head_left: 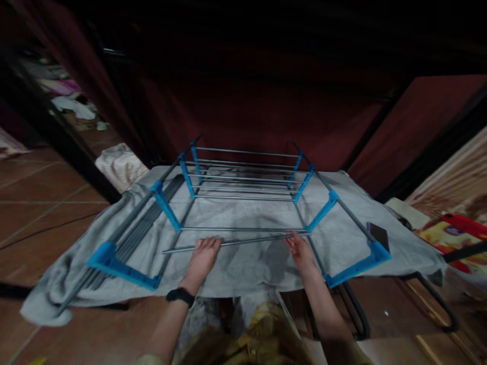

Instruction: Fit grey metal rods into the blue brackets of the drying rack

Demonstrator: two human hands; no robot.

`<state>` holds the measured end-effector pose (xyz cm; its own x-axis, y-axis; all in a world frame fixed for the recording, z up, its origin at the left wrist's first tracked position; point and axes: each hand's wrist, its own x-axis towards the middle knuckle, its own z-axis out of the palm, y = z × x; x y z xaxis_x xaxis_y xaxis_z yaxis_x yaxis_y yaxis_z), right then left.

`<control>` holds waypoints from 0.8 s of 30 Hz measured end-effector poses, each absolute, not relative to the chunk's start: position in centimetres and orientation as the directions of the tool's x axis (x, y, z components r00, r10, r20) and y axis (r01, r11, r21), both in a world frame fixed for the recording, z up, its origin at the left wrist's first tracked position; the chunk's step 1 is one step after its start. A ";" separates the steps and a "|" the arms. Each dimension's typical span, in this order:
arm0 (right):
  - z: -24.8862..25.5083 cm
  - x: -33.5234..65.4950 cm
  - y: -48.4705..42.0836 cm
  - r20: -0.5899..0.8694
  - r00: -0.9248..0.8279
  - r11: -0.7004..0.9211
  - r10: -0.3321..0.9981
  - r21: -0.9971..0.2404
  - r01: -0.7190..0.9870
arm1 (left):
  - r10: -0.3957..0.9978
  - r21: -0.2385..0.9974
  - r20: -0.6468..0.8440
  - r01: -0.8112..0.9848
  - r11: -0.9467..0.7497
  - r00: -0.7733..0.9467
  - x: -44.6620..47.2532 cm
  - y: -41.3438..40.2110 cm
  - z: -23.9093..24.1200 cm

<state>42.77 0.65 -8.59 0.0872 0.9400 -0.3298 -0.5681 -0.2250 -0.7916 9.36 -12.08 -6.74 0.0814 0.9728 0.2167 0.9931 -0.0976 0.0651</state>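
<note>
Between my hands a thin grey metal rod (251, 240) runs across, slightly tilted with its right end higher. My left hand (206, 249) is closed over it left of the middle, and my right hand (299, 248) pinches it near its right end. Around it lies a rack frame of grey tubes with blue plastic brackets, among them a left front bracket (122, 266) and a right front bracket (357, 263). Several crossbars (243, 197) join the two sides toward the back. The held rod lies nearer me than the closest fitted crossbar (243, 229).
A grey cloth (243, 284) covers the surface under the rack. Several loose grey rods (142, 228) lie along the left side. A small dark box (378, 235) sits at the right, near a red and yellow package (456, 238). A dark red panel (262, 116) stands behind.
</note>
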 end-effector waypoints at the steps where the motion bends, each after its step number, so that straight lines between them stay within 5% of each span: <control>1: -9.1 43.1 0.7 -0.350 0.085 -0.246 0.933 -0.791 -0.561 | 0.978 0.031 0.185 0.994 -0.104 0.097 9.7 -12.1 -6.6; 11: -12.9 45.7 1.1 -0.456 0.084 -0.359 0.886 -0.789 -0.499 | 0.981 -0.159 0.099 0.976 -0.149 0.166 10.8 -12.0 -8.3; 24: -13.7 46.0 1.0 -0.395 0.111 -0.292 0.912 -0.815 -0.500 | 0.974 -0.220 0.125 0.963 -0.157 0.187 11.3 -12.5 -8.6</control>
